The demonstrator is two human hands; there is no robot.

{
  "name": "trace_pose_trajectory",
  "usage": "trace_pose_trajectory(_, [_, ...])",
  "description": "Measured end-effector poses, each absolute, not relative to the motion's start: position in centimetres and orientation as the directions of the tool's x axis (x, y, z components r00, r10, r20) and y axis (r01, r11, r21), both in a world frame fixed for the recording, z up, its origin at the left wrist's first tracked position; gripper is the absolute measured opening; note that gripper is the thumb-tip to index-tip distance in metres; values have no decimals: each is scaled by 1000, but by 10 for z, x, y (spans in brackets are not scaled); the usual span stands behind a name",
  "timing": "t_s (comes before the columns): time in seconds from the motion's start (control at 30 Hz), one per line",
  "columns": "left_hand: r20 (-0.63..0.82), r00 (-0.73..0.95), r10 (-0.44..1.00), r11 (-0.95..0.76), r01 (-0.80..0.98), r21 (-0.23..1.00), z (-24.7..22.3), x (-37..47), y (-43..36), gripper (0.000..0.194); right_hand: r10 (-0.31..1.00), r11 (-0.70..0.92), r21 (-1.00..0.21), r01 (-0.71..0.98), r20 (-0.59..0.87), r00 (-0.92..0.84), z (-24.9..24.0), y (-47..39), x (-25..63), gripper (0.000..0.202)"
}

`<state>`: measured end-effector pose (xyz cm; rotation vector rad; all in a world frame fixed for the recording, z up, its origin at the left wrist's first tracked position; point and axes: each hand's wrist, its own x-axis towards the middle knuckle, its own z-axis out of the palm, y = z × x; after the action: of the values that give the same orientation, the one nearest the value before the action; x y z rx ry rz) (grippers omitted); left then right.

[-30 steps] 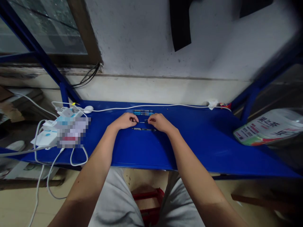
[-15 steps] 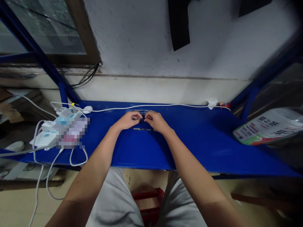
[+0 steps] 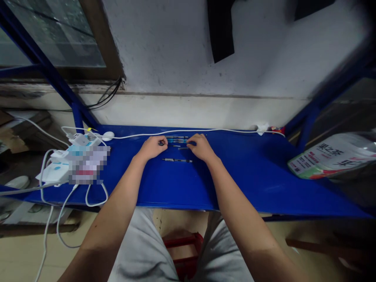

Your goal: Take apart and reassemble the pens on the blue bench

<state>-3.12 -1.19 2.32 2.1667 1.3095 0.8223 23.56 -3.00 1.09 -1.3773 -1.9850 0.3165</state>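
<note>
My left hand (image 3: 153, 147) is closed over the blue table, a small dark piece (image 3: 161, 143) showing between its fingers. It looks like part of a pen, but most of it is hidden. To its right, my right hand (image 3: 202, 148) has thumb and fingers pinched together near the table; what they hold is hidden. Several slim pens (image 3: 177, 138) lie side by side beyond and between my hands. A thin short pen part (image 3: 183, 148) rests on the table close to my right fingertips. Nearer to me lies a single pen (image 3: 176, 159) with a clear barrel, touched by neither hand.
A white cable (image 3: 188, 131) runs along the back of the blue table (image 3: 249, 184). At left stand a white power strip (image 3: 58, 170) with plugs and a blurred-out object. A large labelled plastic container (image 3: 329, 154) stands at right, and crumpled tissue (image 3: 262, 128) lies at the back.
My hands have moved apart, the left one leftward and the right one slightly rightward. The pens and small parts between them now show more fully.
</note>
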Motion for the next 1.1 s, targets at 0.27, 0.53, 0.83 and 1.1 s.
trace_pose_trajectory(0.27, [209, 361, 909, -412, 703, 580, 22, -39, -10, 9, 895, 437, -460, 773, 310, -321, -4, -26, 230, 16])
trace_pose_trajectory(0.53, [211, 438, 874, -435, 512, 741, 18, -29, -9, 17, 896, 438, -520, 734, 319, -309, 3, -33, 217, 15])
trace_pose_trajectory(0.83, [260, 91, 961, -240, -185, 953, 21, -13, -5, 42, 906, 422, -775, 470, 378, -190, 12, -40, 202, 12])
trace_pose_trajectory(1.1, [232, 72, 970, -179, -431, 884, 25, 18, -19, 30, 969, 239, -948, 211, 219, -114, 6, -42, 178, 9])
